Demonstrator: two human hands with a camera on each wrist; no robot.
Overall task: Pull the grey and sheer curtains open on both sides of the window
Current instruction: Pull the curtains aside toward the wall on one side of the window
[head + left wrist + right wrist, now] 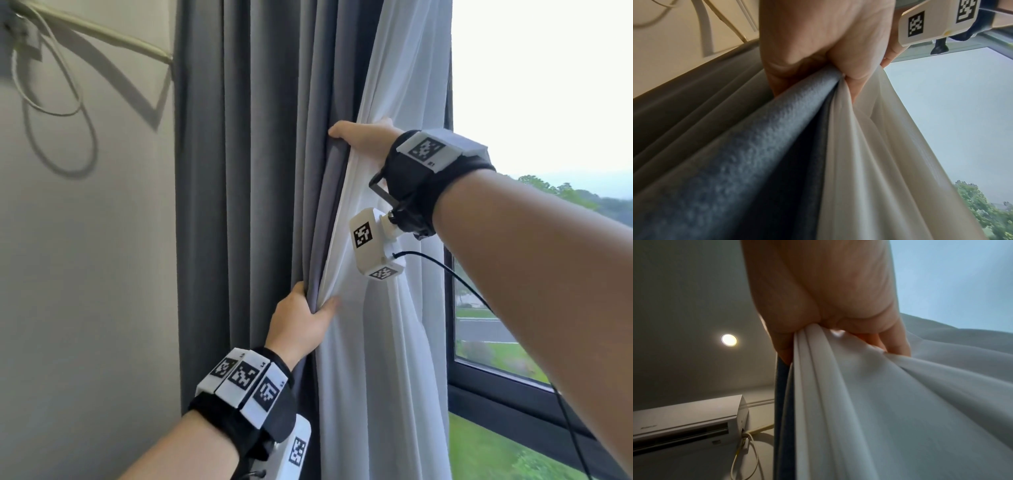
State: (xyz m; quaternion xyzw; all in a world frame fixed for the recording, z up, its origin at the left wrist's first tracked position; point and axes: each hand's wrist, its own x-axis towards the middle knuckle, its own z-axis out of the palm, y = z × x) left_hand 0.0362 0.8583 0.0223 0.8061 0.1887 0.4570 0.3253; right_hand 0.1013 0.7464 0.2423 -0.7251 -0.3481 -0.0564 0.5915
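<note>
A grey curtain (246, 205) hangs bunched in folds beside the wall at the left of the window, with a white sheer curtain (394, 325) gathered to its right. My left hand (303, 317) grips the edge of the grey curtain low down, thumb on the sheer; in the left wrist view the left hand (824, 53) pinches both the grey curtain (764, 146) and the sheer curtain (865, 154). Higher up, my right hand (363, 137) grips the edges of both curtains. In the right wrist view the right hand (828, 301) clamps the sheer curtain (879, 402).
The window (541, 102) is uncovered at the right, with a dark frame (507, 387) and trees outside. A wall (85, 274) with a loose cable (58, 102) stands at the left. An air conditioner (686, 421) hangs high on that wall, under a ceiling light (729, 340).
</note>
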